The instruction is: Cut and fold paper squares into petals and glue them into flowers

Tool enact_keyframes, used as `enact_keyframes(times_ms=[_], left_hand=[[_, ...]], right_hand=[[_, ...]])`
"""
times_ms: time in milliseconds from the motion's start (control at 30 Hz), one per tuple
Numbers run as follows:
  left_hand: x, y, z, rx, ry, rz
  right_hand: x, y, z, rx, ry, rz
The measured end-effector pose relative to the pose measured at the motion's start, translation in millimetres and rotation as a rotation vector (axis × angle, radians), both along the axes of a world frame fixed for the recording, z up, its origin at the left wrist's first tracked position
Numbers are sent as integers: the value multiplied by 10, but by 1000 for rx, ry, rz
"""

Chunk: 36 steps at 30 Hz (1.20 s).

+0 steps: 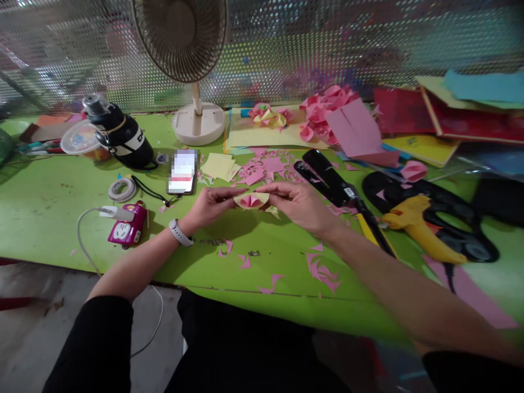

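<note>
**Paper piece pinched in both hands at mid-table**

A green table (49,196) is seen across the whole scene. A fan (180,38) is stood at its far edge, left of centre. A black bottle (123,136) is laid on its side at the far left. A black stapler (327,177) is set right of centre, with a yellow glue gun (417,224) further right. A phone (182,171) is laid flat just beyond the left hand (208,206). That hand and the right hand (301,204) are met at mid-table. Both are closed lightly on a yellow-and-pink paper piece (251,200), which is pinched at its left and right ends between thumb and fingers. Whether the table is touched by it cannot be told. Pink scraps (321,270) are scattered nearer.
</note>
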<state>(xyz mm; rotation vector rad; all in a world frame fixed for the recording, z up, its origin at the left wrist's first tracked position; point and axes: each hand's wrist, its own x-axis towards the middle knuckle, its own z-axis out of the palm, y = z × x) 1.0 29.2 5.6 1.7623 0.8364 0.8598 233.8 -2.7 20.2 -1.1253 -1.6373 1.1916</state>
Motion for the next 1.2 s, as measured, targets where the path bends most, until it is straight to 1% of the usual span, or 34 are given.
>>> enact_keyframes(times_ms=[133,200,267,367,467,533,633,700,867,967,1067,1133,1200], left_hand=[[7,-7,-19,-40,-24,-7],[11,-22,-25,-17,-36,-10],[9,-36,-24,12,-26,-4],[-1,-43,-15,5,-23,-18],[-7,-38,-9,-23,-45,-42],[-3,-37,-10,-9,-34,-40],[5,-43,-9,93,15,-20],[9,-52,-3,183,41,-14],[5,-82,9,368,70,-10],[-3,-85,-34,552,108,-10],[-4,-79,-109,734,142,49],[2,-86,-151,794,171,100],[13,-107,-174,817,200,136]], right_hand=[[-8,17,-36,23,-23,43],[-18,10,-64,42,-48,69],[-21,-8,-74,75,-84,59],[-10,-31,-67,160,-125,31],[-3,-31,-83,243,-153,42],[-5,-22,-124,353,-203,33],[-10,-9,-204,553,-291,2],[-9,-9,-234,610,-320,-4],[-17,-40,-197,610,-352,-10],[-39,-67,-170,600,-337,-11],[-64,-90,-170,596,-310,-14],[-76,-102,-178,602,-312,-12],[-82,-110,-185,602,-346,-15]])
